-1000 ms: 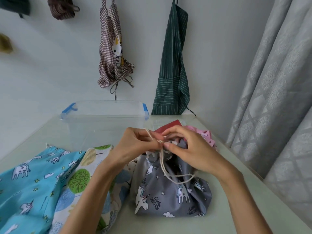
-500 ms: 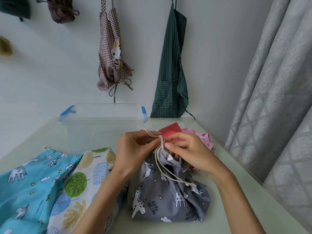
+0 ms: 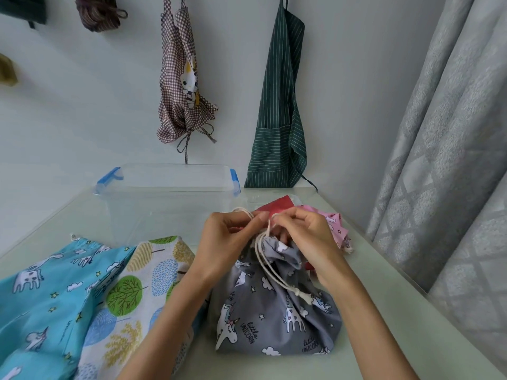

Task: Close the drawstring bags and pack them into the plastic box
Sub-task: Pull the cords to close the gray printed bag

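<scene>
Grey unicorn drawstring bag point(image 3: 277, 305): on the desk point(image 3: 384, 311), mouth gathered, print reads "little UNICORN". Cord point(image 3: 270, 266): left hand point(image 3: 227, 239) and right hand point(image 3: 304, 237) each pinch it in curled fingers above the mouth. Step: cinching or tying; next, probably lifting it into the clear plastic box point(image 3: 164, 198) behind. Blue unicorn bag point(image 3: 41, 303), tree-print bag point(image 3: 131, 297): flat at left, not yet closed.
</scene>
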The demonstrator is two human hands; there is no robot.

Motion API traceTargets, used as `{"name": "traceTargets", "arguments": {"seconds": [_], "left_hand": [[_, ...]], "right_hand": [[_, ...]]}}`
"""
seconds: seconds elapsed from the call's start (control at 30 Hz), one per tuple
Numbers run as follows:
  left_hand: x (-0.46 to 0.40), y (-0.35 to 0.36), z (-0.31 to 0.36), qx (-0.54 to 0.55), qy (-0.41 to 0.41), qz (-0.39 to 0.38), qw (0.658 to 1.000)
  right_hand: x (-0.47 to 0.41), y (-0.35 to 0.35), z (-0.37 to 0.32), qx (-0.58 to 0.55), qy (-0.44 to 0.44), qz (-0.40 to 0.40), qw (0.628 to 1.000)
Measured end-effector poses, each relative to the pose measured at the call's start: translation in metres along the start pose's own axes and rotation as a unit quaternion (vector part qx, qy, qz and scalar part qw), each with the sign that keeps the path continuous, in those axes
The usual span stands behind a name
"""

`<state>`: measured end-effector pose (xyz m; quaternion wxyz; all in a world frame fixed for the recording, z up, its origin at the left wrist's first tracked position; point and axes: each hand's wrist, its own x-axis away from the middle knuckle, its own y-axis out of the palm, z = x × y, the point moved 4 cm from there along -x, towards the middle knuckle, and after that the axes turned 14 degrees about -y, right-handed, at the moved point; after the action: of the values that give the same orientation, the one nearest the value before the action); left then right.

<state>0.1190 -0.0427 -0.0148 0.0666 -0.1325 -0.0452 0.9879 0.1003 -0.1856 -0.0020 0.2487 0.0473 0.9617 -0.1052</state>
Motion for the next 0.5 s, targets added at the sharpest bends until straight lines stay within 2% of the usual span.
{"name": "traceTargets", "arguments": {"seconds": [0.03, 0.07, 0.13, 0.17, 0.2, 0.27, 0.33, 0.37, 0.43, 0.5], "left_hand": [[-0.001, -0.001, -0.001, 0.003, 0.004, -0.001, 1.000], [-0.003, -0.003, -0.002, 0.010, 0.007, -0.002, 1.000], [-0.003, -0.004, 0.000, 0.019, 0.011, -0.009, 1.000], [-0.003, -0.002, 0.002, 0.016, 0.013, -0.015, 1.000], [-0.002, 0.000, 0.004, 0.009, 0.016, -0.023, 1.000], [-0.001, 0.003, 0.004, -0.001, 0.018, -0.032, 0.999], [-0.001, 0.003, 0.002, -0.009, 0.013, -0.026, 1.000], [-0.001, 0.002, 0.002, -0.013, 0.009, -0.024, 1.000], [-0.003, -0.002, -0.001, -0.016, 0.004, -0.028, 0.999], [-0.004, -0.005, -0.003, -0.015, -0.004, -0.031, 0.999]], "right_hand": [[0.000, -0.003, -0.003, 0.054, -0.045, 0.023, 0.997], [0.000, -0.007, -0.006, 0.155, -0.113, 0.044, 0.980], [0.002, -0.010, -0.014, 0.374, -0.228, 0.069, 0.897], [0.003, -0.010, -0.016, 0.421, -0.250, 0.080, 0.868], [0.002, -0.011, -0.014, 0.424, -0.241, 0.090, 0.868], [0.000, -0.015, -0.002, 0.355, -0.161, 0.090, 0.916], [-0.006, -0.020, 0.019, 0.205, -0.047, 0.046, 0.977], [-0.009, -0.022, 0.026, 0.111, 0.009, 0.016, 0.994], [-0.010, -0.025, 0.029, -0.088, 0.087, -0.060, 0.991], [-0.008, -0.030, 0.021, -0.274, 0.092, -0.108, 0.951]]}}
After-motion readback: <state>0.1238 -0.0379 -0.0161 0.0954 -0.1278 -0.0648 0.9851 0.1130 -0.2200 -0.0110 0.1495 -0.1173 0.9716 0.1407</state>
